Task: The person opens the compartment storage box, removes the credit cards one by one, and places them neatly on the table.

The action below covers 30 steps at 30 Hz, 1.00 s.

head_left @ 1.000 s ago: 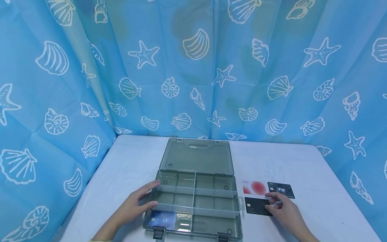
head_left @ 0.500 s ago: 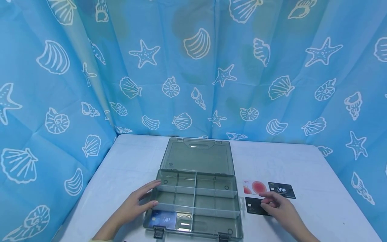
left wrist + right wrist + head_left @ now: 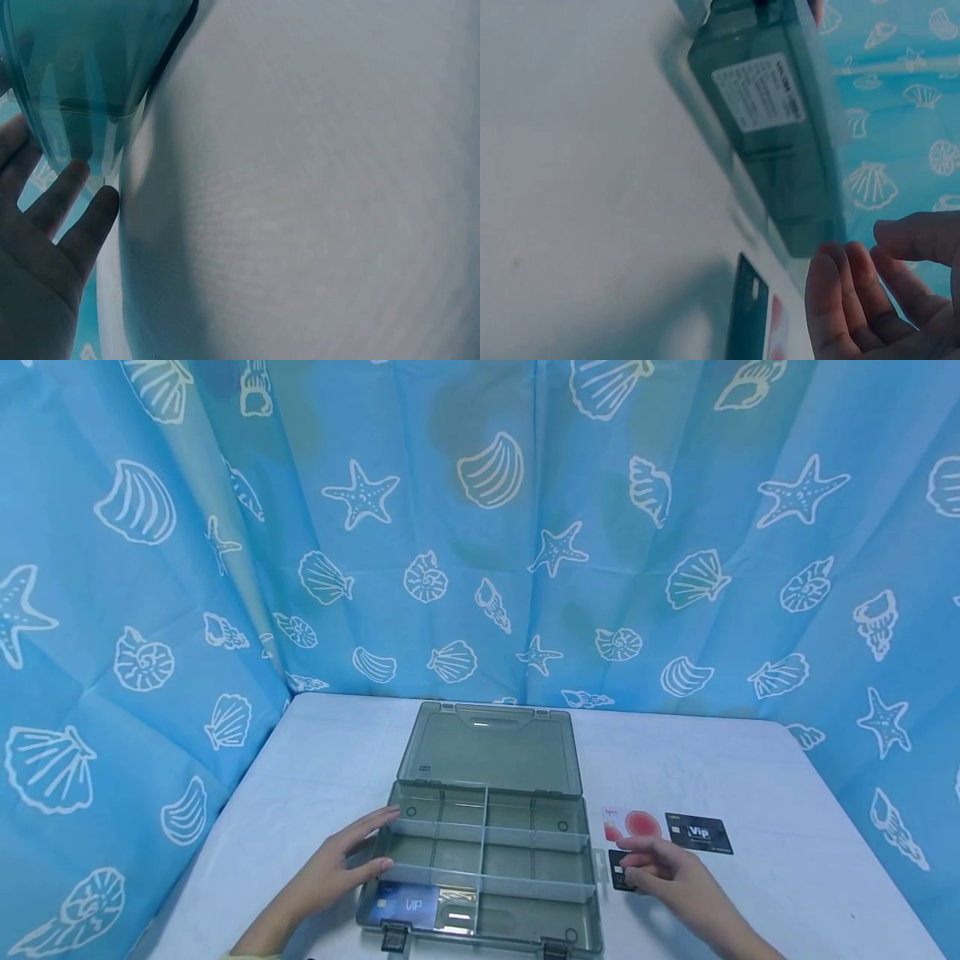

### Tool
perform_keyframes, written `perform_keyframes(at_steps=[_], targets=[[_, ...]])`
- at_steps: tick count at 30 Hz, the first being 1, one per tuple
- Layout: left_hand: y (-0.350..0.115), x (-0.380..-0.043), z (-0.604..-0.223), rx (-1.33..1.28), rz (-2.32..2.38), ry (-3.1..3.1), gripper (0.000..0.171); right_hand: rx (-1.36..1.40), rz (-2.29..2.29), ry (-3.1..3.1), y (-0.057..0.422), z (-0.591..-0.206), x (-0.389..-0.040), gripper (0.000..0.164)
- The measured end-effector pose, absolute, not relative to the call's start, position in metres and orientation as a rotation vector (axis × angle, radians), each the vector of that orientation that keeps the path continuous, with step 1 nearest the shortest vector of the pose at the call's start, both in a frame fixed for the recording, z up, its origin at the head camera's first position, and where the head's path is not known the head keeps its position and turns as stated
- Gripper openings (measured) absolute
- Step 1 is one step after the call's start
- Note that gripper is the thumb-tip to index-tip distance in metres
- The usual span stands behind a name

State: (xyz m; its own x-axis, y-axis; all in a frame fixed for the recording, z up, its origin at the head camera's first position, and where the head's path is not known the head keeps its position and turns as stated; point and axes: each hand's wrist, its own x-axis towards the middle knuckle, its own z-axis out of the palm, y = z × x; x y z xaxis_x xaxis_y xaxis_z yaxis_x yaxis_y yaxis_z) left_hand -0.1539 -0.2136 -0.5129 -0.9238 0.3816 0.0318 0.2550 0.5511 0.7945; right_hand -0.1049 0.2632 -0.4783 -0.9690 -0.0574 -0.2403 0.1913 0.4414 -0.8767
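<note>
A dark translucent compartment box (image 3: 480, 878) lies with its lid (image 3: 491, 747) swung back. A blue VIP card (image 3: 408, 904) lies in its front left compartment. My left hand (image 3: 333, 864) rests against the box's left side, fingers fairly straight and spread in the left wrist view. Over a black VIP card (image 3: 618, 870) on the table hovers my right hand (image 3: 667, 877), covering much of it. In the right wrist view, that hand's fingers bend loosely with a gap to the thumb and nothing between them. The card (image 3: 748, 311) lies beneath.
A red and white card (image 3: 636, 823) and another black Vip card (image 3: 699, 832) lie on the white table (image 3: 757, 777), right of the box. Two dark latches (image 3: 394, 937) stick out from its front edge. A blue shell-print curtain (image 3: 480, 527) hangs behind.
My right hand has moved left across the black VIP card, toward the box, covering more of it. The card stays in place. My left hand has not visibly moved.
</note>
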Motion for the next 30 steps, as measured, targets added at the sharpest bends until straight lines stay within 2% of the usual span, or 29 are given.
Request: perform_keyframes(at_steps=[14, 30], targets=[[-0.214, -0.154, -0.514, 0.55, 1.312, 2.641, 0.066, -0.253, -1.681, 2.214, 0.24, -0.462, -0.1, 0.045], [-0.213, -0.154, -0.512, 0.539, 1.301, 2.637, 0.067, -0.35, -1.676, 2.06, 0.211, -0.457, -0.104, 0.046]])
